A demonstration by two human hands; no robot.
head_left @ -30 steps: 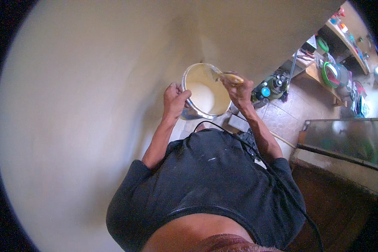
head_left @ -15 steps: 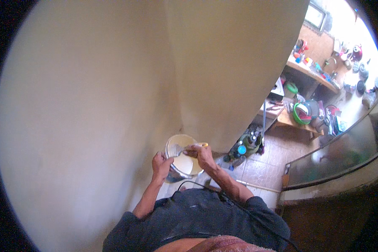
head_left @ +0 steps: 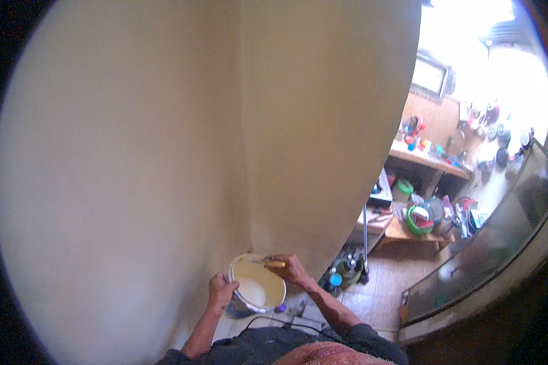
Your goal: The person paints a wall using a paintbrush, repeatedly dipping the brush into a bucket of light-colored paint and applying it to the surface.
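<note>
A round bucket (head_left: 275,291) with pale cream paint (head_left: 251,294) in its bottom is held in front of me, close to the corner of the walls. My left hand (head_left: 221,289) grips its left rim, thumb over the edge. In my right hand (head_left: 292,269) is a paintbrush (head_left: 276,264) with a yellow handle, fingers closed round it. The brush lies nearly level over the far part of the bucket's mouth, bristles pointing left. Whether the bristles touch the bucket's inside is hard to see.
Bare cream walls (head_left: 122,152) meet in a corner ahead. Bottles (head_left: 347,271) stand on the tiled floor to the right. Beyond are a low wooden bench (head_left: 417,234) with basins, a cluttered counter (head_left: 432,159) and a framed glass panel (head_left: 469,261). A dark cable (head_left: 274,319) runs near my body.
The view has tilted up, so the bucket sits lower in the picture. My right hand has drawn the brush away from the left rim toward the bucket's far right side.
</note>
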